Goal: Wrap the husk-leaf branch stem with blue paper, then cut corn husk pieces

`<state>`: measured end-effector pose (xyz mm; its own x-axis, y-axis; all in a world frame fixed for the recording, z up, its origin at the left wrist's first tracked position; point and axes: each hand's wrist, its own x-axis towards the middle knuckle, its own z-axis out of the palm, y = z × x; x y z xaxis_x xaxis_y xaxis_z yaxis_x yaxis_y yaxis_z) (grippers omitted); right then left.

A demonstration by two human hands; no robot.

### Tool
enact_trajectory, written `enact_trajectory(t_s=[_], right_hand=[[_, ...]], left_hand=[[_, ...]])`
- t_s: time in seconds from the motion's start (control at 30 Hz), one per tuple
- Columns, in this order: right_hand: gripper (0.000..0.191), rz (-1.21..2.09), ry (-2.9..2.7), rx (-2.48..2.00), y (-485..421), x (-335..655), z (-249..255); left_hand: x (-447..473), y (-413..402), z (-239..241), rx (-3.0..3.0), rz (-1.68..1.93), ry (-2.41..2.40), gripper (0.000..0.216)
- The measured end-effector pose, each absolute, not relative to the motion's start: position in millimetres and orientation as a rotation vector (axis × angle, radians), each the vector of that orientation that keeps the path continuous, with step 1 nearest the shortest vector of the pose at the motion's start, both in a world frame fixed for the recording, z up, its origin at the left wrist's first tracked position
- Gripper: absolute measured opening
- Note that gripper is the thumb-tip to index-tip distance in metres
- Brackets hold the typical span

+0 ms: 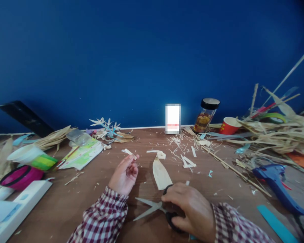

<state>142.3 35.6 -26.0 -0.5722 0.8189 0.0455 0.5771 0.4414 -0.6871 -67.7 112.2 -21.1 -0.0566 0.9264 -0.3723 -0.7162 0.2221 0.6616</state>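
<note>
Between thumb and fingertips, my left hand (125, 173) pinches a short pale strip of corn husk (129, 154). My right hand (191, 207) is on the black handles of a pair of scissors (152, 206), whose blades are spread and point left, low over the table. Part of the handles is hidden under the fingers. Just beyond the scissors lies a wider piece of husk (160, 172), folded at its far end. Cut husk strips (188, 162) and thin shreds are scattered to its right.
A blue glue gun (280, 187) lies at the right, near a pile of dried husks (271, 131) and a red paper cup (229, 126). A lidded jar (206, 116) leans at the back. At left are a white power strip (22, 209) and a tipped cup (31, 157).
</note>
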Motion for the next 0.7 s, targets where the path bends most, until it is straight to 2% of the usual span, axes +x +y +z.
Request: enact_trajectory(t_s=[0.2,0.3,0.37,0.43,0.57,0.6,0.63,0.7], right_hand=[[0.045,0.704,-2.592,-1.191,33.9,139.8,-13.8],[0.039,0.659,-2.631,-1.283,34.7,139.1,-6.4],[0.03,0.736,-2.673,-1.347,35.2,139.5,-5.1],[0.03,0.876,-2.678,-1.37,35.6,141.8,-8.4],[0.066,1.181,-2.449,-1.202,37.0,151.3,-21.6],[0.071,1.274,-2.383,-1.097,37.6,153.2,-23.8],[0.068,1.348,-2.319,-1.009,38.2,154.3,-24.9],[0.052,1.376,-2.18,-0.974,39.3,153.0,-23.8]], left_hand=[[-59.0,106.9,-27.2,0.351,1.296,0.919,0.008],[-53.5,104.0,-29.0,0.366,1.275,0.937,0.007],[-51.4,102.7,-28.4,0.37,1.266,0.947,0.008],[-50.1,101.5,-27.1,0.381,1.255,0.948,0.009],[-48.2,99.7,-24.3,0.42,1.244,0.949,0.01],[-47.6,99.2,-23.4,0.435,1.243,0.947,0.01],[-46.7,98.4,-22.4,0.453,1.241,0.949,0.011],[-43.7,95.1,-19.9,0.514,1.223,0.965,0.011]])
